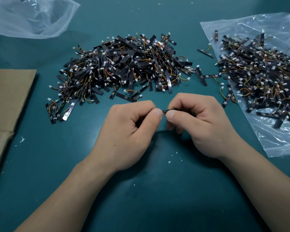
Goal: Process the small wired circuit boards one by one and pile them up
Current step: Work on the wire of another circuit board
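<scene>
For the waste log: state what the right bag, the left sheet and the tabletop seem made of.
Bag: clear plastic film, glossy, creased, see-through.
Sheet: brown cardboard, matte, with a fold line.
Tabletop: teal mat, perhaps rubber or vinyl; dull sheen.

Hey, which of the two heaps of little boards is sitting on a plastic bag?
The heap on the right, spread over a clear bag. The bigger middle heap lies straight on the green table.

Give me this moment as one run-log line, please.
left hand and right hand pinch one circuit board between them | central pile: on green mat | right pile: on plastic bag
</scene>
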`<state>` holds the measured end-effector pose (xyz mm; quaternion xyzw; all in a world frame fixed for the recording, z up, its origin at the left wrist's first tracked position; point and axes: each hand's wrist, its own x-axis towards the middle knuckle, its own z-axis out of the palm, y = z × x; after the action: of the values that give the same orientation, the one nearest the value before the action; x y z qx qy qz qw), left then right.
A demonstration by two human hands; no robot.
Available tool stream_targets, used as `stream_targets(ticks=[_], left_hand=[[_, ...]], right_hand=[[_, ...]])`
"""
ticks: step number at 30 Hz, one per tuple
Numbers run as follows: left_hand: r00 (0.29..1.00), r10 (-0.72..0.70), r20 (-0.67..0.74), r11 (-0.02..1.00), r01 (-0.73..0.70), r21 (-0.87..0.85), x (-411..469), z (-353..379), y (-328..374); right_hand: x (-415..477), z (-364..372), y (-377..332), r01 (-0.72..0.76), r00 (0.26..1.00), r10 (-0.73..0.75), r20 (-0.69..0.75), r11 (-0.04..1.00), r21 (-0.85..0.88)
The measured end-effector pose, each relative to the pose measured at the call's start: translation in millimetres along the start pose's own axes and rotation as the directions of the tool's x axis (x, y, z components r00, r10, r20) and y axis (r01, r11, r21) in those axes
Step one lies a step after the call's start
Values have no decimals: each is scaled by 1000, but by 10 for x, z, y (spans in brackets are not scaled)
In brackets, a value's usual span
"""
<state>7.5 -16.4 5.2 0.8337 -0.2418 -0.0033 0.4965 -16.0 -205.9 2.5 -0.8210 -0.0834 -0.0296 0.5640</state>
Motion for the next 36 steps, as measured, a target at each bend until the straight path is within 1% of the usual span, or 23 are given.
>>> stream_targets(ticks=[3, 6, 10, 18, 22, 26, 30, 33, 36], left_hand=[[1000, -9, -23, 1000, 9, -8, 9, 2, 5], [1000, -1, 6, 999, 1, -48, 1, -14, 11], [1000, -8, 18, 1000, 8, -13, 5, -7, 26], [1000, 0, 26, 1000, 0, -7, 0, 0, 30], [1000, -7, 5, 1000, 7, -3, -2, 6, 38], [1000, -9, -14, 1000, 9, -7, -7, 10, 37], [1000, -2, 20, 1000, 2, 11, -10, 5, 37], [999, 17, 50, 999, -15, -39, -14, -18, 25], [999, 14, 43, 999, -12, -33, -6, -6, 22]], right_hand=[[-4, -2, -9, 16, 1000, -16, -1, 1000, 8], [-7, -7, -8, 16, 1000, -16, 3, 1000, 16], [-2, -12, -8, 1, 1000, -1, 9, 1000, 5], [-6, -20, -2, 10, 1000, -9, 29, 1000, -6], [-5, -17, -2, 7, 999, -8, 31, 1000, 7], [-10, -6, -8, 16, 999, -15, 46, 1000, -19], [-1, -31, 3, 18, 998, -17, 56, 1000, -8], [-4, -26, 6, 21, 998, -21, 55, 1000, -7], [-6, -16, 7, 23, 998, -22, 53, 999, -24]])
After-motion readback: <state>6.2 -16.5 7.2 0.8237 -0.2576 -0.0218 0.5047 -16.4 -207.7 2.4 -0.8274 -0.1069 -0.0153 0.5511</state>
